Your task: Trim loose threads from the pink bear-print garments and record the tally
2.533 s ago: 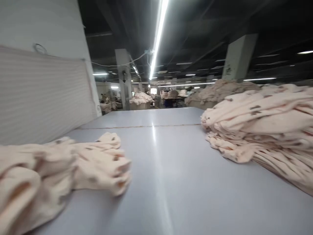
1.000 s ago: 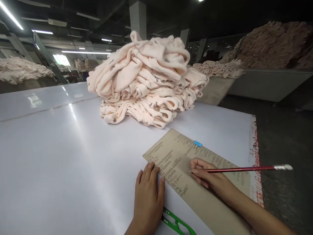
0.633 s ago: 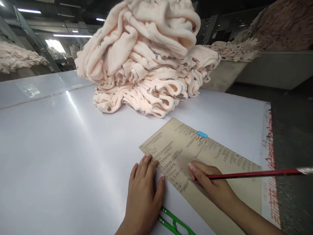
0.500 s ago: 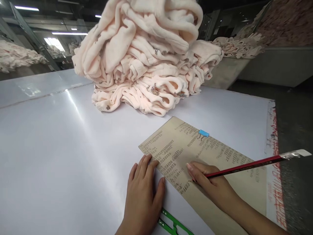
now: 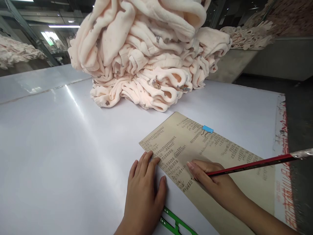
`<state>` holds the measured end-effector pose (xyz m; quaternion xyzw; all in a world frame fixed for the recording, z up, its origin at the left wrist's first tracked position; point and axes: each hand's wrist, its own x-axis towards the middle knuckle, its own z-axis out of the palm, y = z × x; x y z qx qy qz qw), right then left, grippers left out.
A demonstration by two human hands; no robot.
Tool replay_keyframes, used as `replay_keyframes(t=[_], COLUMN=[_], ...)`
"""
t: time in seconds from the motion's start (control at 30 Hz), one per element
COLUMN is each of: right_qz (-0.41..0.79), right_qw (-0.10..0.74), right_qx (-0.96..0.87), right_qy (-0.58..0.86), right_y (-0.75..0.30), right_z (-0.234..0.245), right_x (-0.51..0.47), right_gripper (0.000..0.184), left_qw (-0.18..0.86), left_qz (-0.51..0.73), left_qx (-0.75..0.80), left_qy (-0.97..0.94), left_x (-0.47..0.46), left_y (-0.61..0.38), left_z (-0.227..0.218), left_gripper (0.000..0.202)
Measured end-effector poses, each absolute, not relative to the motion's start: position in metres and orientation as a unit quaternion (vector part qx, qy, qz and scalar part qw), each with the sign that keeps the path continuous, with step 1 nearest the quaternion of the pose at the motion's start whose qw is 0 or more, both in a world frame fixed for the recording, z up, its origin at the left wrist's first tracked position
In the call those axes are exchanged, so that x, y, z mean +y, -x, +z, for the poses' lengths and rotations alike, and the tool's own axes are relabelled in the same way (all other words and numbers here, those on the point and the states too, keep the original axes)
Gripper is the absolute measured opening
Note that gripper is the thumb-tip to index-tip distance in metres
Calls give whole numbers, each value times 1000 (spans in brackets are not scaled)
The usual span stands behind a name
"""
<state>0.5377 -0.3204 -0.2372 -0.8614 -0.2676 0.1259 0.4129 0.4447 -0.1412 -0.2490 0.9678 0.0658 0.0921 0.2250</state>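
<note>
A long brown card (image 5: 220, 160) covered in small handwritten marks lies on the white table (image 5: 61, 147), with a blue clip (image 5: 207, 129) on its far edge. My left hand (image 5: 145, 192) rests flat, fingers together, its fingertips pinning the card's near-left edge. My right hand (image 5: 211, 182) grips a red pencil (image 5: 254, 163), its tip touching the card near the lowest row of marks and its eraser end pointing right. A tall heap of folded peach fleece garments (image 5: 149, 55) stands just beyond the card.
A green plastic tool (image 5: 177, 225) lies beside my left wrist at the bottom edge. The table's right edge (image 5: 285, 137) carries red printing, with dark floor beyond it. More garment heaps sit at the far left (image 5: 17, 54) and far right (image 5: 251, 36).
The view swung from the far hall down to the table and drew closer to the card. My right hand shifted the pencil slightly; my left hand stays on the card's edge.
</note>
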Motion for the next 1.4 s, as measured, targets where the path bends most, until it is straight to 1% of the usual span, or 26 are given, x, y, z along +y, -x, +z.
replay_keyframes(t=[0.7,1.0,1.2,1.4], right_qz=[93,103,109,117], right_qw=[395,387,393,425], right_qx=[-302,-284,-279,-264], right_qy=[863,871,870,858], right_y=[-539,-537,-537,-537], right_z=[-241,-235,-237,-237], right_x=[-321,-319,-320,-320], right_gripper=[42,41,43,44], left_qw=[227,236,235,237], left_qz=[100,103,100,97], left_qx=[64,61,63,62], left_qy=[-967,-964,-965,-965], left_x=[-140,-142,-142,-141], left_y=[-444,-444,-445,-445], left_z=[-249,-249,-249,-249], left_gripper=[37,37,37,37])
